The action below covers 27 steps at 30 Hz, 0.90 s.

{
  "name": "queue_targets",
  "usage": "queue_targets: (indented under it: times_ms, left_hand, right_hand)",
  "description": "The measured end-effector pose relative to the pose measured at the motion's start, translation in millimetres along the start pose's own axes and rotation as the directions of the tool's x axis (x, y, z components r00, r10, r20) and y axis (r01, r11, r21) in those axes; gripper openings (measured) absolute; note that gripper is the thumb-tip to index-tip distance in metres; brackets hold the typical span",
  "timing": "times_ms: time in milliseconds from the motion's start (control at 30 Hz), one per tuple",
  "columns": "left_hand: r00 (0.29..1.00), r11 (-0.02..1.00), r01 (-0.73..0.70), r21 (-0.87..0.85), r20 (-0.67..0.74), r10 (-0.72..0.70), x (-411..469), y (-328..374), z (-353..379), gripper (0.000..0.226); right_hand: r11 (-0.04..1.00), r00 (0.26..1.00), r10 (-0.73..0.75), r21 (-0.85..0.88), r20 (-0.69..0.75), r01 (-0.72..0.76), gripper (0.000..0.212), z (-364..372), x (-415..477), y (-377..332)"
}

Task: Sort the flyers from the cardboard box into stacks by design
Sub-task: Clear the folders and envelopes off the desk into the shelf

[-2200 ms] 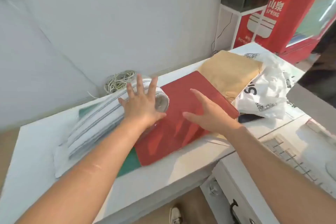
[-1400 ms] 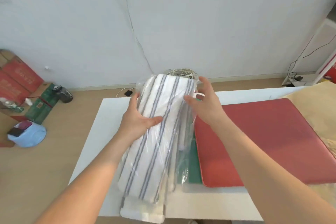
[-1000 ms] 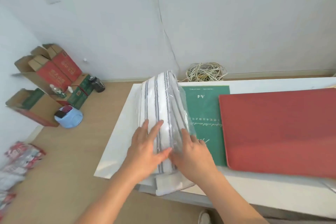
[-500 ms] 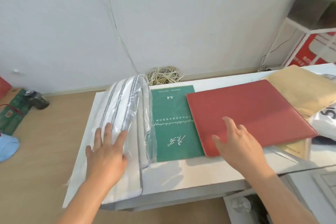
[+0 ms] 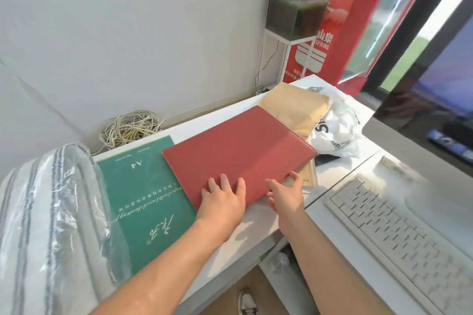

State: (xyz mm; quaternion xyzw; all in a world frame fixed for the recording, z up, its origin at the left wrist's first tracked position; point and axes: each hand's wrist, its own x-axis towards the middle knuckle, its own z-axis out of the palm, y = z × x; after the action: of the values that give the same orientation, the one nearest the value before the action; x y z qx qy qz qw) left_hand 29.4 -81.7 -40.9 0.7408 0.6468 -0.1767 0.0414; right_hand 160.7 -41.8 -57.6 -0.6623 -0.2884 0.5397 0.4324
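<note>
left hand (image 5: 221, 198) moved off striped bundle (image 5: 43, 225), now flat with straight fingers on red folder (image 5: 238, 146) near edge; right hand (image 5: 286, 195) loose-fingered beside it, gripping nothing; green pack (image 5: 143, 186) just left.

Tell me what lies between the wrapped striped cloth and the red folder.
Head view: a green A4 packet lies flat between striped cloth and red folder.

I see a red pad (image 5: 238, 151), smooth and matt. Left of it, the green pack (image 5: 143, 197) looks like paper with a slight sheen, and the striped cloth (image 5: 33, 225) lies in glossy, crinkled clear plastic. Behind the pad, the tan paper (image 5: 294, 105) looks matt.
</note>
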Motion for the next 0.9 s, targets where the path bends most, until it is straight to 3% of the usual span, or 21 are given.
queue_targets:
  times_ms: [100, 200, 300, 367, 467, 533, 567, 633, 700, 800, 900]
  left_hand:
    - [0.997, 0.992, -0.059, 0.116, -0.048, 0.065, -5, 5, -26, 0.056]
    - [0.917, 0.968, -0.056, 0.243, -0.372, 0.146, -1, -9, -49, 0.055]
    - [0.888, 0.974, -0.006, 0.228, -0.446, 0.11, 0, -21, -86, 0.034]
    - [0.897, 0.975, 0.042, 0.22, -0.438, 0.06, -6, -23, -113, 0.028]
    - [0.883, 0.997, 0.028, -0.067, -0.466, -0.056, -22, -19, -130, 0.023]
    - [0.856, 0.927, -0.077, -0.366, -0.501, -0.127, -28, -19, -130, 0.035]
    - [0.85, 0.905, -0.106, -0.411, -0.51, -0.132, -26, -21, -124, 0.039]
    - [0.899, 0.914, -0.051, -0.402, -0.417, -0.134, -14, -31, -97, 0.049]
    - [0.962, 0.846, 0.052, -0.531, -0.2, -0.185, -4, -38, -60, 0.058]
    - [0.95, 0.773, 0.095, -0.627, -0.176, -0.259, 0, -54, -24, 0.053]
    - [0.919, 0.793, 0.285, -0.539, -0.08, -0.385, 14, -101, -6, 0.057]
  right_hand:
    - [0.994, 0.996, -0.086, 0.067, 0.014, 0.085, 0.067, -4, -3, -20]
    - [0.986, 0.984, -0.144, 0.104, 0.103, 0.133, 0.068, -7, -4, -60]
    - [0.995, 0.937, -0.063, 0.091, 0.343, 0.034, 0.042, 11, -1, -106]
    - [0.987, 0.913, -0.12, 0.146, 0.391, 0.067, 0.017, 24, 1, -129]
    - [0.979, 0.829, -0.205, 0.125, 0.521, 0.164, 0.014, 24, 10, -151]
    - [0.985, 0.743, -0.167, 0.082, 0.649, 0.15, 0.019, 19, 23, -152]
    - [0.989, 0.701, -0.132, 0.048, 0.701, 0.139, 0.023, 19, 29, -149]
    - [0.989, 0.653, -0.034, -0.068, 0.757, 0.129, 0.032, 26, 39, -136]
    - [0.971, 0.671, 0.051, -0.194, 0.74, 0.14, 0.035, 34, 45, -118]
    - [0.948, 0.741, 0.114, -0.295, 0.662, 0.117, 0.037, 29, 62, -99]
    - [0.94, 0.8, 0.074, -0.31, 0.595, 0.144, 0.035, 13, 89, -108]
